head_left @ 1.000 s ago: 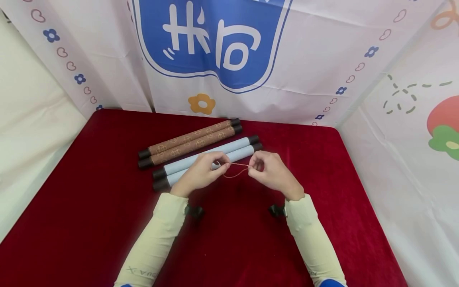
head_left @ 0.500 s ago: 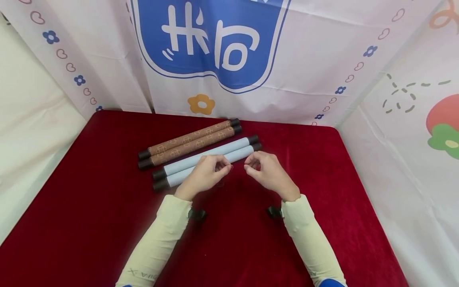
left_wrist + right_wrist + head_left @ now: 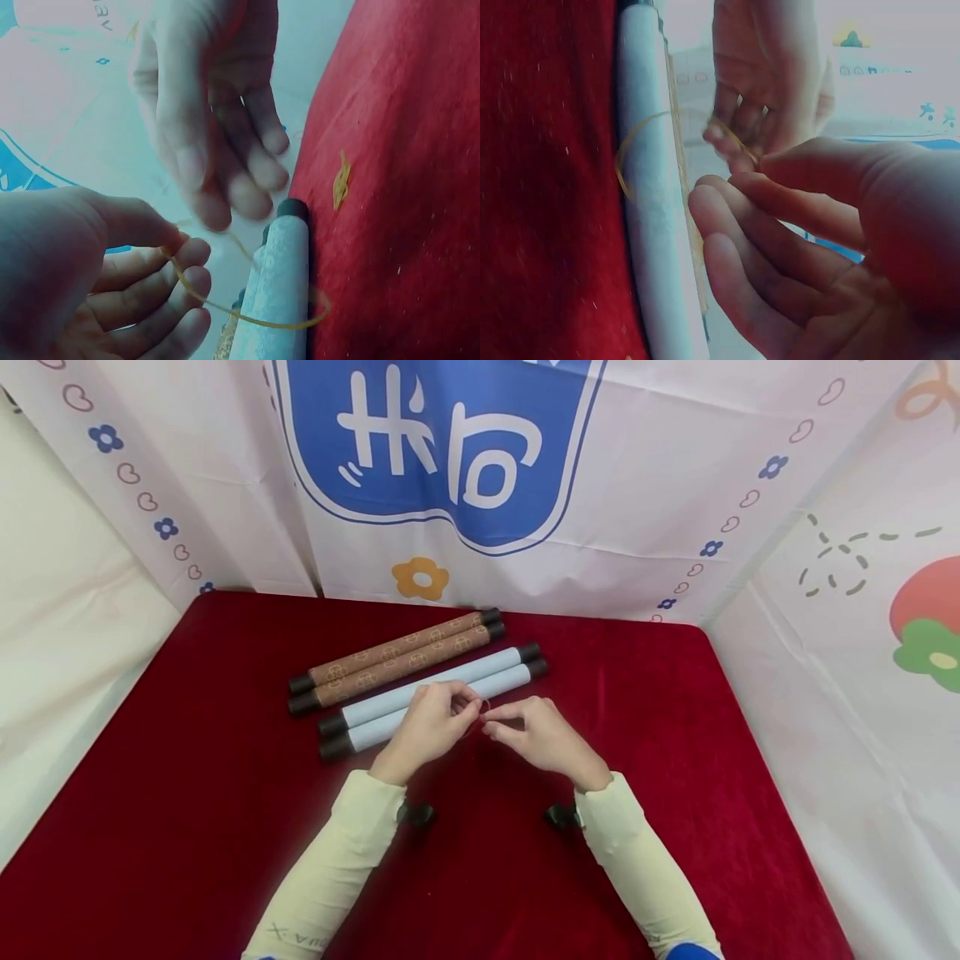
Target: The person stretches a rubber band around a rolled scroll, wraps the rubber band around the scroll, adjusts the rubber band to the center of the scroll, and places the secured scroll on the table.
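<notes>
A thin yellowish loop point(image 3: 277, 325) hangs from my left hand point(image 3: 431, 727), pinched between thumb and fingertips. My right hand point(image 3: 547, 739) is just right of it, fingertips close to the left ones. In the left wrist view, the right hand point(image 3: 217, 112) has its thumb and fingers apart above the loop; whether they touch it I cannot tell. The right wrist view shows the loop point(image 3: 620, 161) in front of a pale blue tube point(image 3: 656, 225). Two pale blue tubes point(image 3: 480, 670) with black ends lie side by side behind the hands, partly hidden by the left one.
Two brown patterned tubes point(image 3: 390, 652) with black ends lie behind the blue ones on the red cloth point(image 3: 480, 877). In the left wrist view, a small yellow strand bundle point(image 3: 341, 180) rests on the cloth. A white printed curtain point(image 3: 630, 510) stands along the back edge.
The right hand has moved left and slightly toward the person, closing the gap to the left hand. The loop, stretched between both hands earlier, now hangs slack. The left hand has barely moved.
</notes>
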`<state>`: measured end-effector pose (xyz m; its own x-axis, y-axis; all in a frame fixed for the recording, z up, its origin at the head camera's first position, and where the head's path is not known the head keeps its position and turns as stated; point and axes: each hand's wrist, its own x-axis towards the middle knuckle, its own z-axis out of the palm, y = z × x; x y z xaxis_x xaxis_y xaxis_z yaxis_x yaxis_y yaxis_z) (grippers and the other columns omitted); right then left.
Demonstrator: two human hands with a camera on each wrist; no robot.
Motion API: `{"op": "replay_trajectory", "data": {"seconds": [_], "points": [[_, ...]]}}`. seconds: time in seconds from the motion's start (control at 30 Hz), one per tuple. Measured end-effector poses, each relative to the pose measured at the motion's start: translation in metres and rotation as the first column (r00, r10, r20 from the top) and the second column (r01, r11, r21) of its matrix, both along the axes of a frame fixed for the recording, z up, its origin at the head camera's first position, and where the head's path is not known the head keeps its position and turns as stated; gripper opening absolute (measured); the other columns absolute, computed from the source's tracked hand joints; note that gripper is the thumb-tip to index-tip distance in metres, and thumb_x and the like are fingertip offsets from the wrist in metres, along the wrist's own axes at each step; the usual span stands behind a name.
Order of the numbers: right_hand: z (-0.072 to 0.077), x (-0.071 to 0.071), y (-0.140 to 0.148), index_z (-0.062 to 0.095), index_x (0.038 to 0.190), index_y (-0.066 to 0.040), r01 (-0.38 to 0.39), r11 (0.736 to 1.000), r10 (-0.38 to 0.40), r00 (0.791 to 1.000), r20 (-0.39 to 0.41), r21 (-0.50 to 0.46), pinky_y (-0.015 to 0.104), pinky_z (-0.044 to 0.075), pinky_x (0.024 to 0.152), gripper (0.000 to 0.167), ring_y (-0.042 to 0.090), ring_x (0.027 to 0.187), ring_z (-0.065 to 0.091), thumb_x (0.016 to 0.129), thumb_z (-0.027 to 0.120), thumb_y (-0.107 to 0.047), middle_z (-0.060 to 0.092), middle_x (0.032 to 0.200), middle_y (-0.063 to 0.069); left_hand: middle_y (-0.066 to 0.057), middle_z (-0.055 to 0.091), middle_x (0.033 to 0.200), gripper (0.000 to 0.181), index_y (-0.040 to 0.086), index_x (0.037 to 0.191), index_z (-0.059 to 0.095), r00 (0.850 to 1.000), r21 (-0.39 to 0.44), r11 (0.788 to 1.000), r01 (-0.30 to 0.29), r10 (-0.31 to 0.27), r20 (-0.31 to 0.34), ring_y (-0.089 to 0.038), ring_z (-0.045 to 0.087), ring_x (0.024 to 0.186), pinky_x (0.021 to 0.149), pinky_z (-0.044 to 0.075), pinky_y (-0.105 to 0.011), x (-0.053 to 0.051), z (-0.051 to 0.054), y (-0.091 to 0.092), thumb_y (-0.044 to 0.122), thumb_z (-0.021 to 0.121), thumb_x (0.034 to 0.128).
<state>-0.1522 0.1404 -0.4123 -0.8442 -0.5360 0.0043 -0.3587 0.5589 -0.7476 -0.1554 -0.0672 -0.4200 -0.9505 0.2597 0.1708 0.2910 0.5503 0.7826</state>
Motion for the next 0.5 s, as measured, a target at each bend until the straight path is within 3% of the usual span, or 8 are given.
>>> {"op": "replay_trajectory", "data": {"seconds": [0.07, 0.17, 0.23, 0.33, 0.43, 0.5], "points": [[-0.002, 0.001, -0.003, 0.077, 0.126, -0.006, -0.023, 0.999, 0.024, 0.999, 0.026, -0.023, 0.021, 0.04, 0.058, 0.026, 0.01, 0.056, 0.051, 0.102, 0.068, -0.013, 0.082, 0.098, 0.009, -0.006, 0.079, 0.087, 0.017, 0.003, 0.101, 0.079, 1.0, 0.018, 1.0, -0.002, 0.002, -0.011, -0.015, 0.073, 0.074, 0.063, 0.055, -0.026, 0.001, 0.002, 0.002, 0.014, 0.067, 0.1009], [-0.005, -0.001, -0.006, 0.079, 0.124, -0.008, -0.034, 0.998, 0.036, 0.999, 0.039, -0.049, 0.024, 0.05, 0.072, 0.024, 0.018, 0.078, 0.071, 0.104, 0.065, -0.012, 0.082, 0.103, 0.007, -0.006, 0.079, 0.089, 0.016, 0.002, 0.101, 0.079, 0.999, 0.042, 0.999, -0.01, 0.012, -0.045, -0.015, 0.072, 0.074, 0.064, 0.054, -0.026, 0.003, 0.003, 0.005, 0.013, 0.067, 0.101], [-0.009, -0.002, -0.008, 0.079, 0.122, -0.009, -0.012, 0.997, 0.015, 0.999, 0.05, -0.07, 0.028, 0.054, 0.081, 0.023, 0.023, 0.095, 0.074, 0.105, 0.064, -0.012, 0.082, 0.103, 0.006, -0.006, 0.079, 0.091, 0.016, 0.003, 0.101, 0.079, 0.997, 0.056, 0.998, -0.016, 0.02, -0.069, -0.015, 0.071, 0.075, 0.064, 0.053, -0.026, 0.004, 0.004, 0.006, 0.013, 0.067, 0.1013], [-0.014, -0.005, -0.01, 0.076, 0.128, -0.009, 0.055, 0.989, -0.041, 0.994, 0.099, -0.137, 0.033, 0.059, 0.088, 0.026, 0.023, 0.101, 0.074, 0.107, 0.061, -0.012, 0.08, 0.11, 0.007, -0.005, 0.079, 0.092, 0.014, 0.005, 0.101, 0.079, 0.995, 0.076, 0.997, -0.025, 0.033, -0.095, -0.016, 0.072, 0.08, 0.068, 0.055, -0.028, 0.006, 0.006, 0.007, 0.013, 0.067, 0.1014], [-0.016, -0.005, -0.012, 0.067, 0.141, -0.006, 0.148, 0.954, -0.101, 0.978, 0.184, -0.262, 0.036, 0.06, 0.098, 0.034, 0.022, 0.111, 0.074, 0.109, 0.057, -0.013, 0.075, 0.129, 0.009, -0.005, 0.08, 0.094, 0.014, 0.006, 0.103, 0.079, 0.994, 0.096, 0.995, -0.013, 0.023, -0.111, -0.017, 0.074, 0.084, 0.074, 0.06, -0.033, 0.008, 0.007, 0.009, 0.013, 0.068, 0.1014], [-0.015, -0.005, -0.013, 0.058, 0.149, -0.004, 0.208, 0.905, -0.116, 0.96, 0.256, -0.371, 0.037, 0.058, 0.104, 0.04, 0.023, 0.122, 0.072, 0.111, 0.053, -0.013, 0.067, 0.145, 0.011, -0.006, 0.08, 0.095, 0.014, 0.004, 0.104, 0.079, 0.993, 0.106, 0.994, -0.002, 0.015, -0.12, -0.019, 0.076, 0.086, 0.078, 0.062, -0.037, 0.009, 0.008, 0.009, 0.012, 0.068, 0.101]]}}
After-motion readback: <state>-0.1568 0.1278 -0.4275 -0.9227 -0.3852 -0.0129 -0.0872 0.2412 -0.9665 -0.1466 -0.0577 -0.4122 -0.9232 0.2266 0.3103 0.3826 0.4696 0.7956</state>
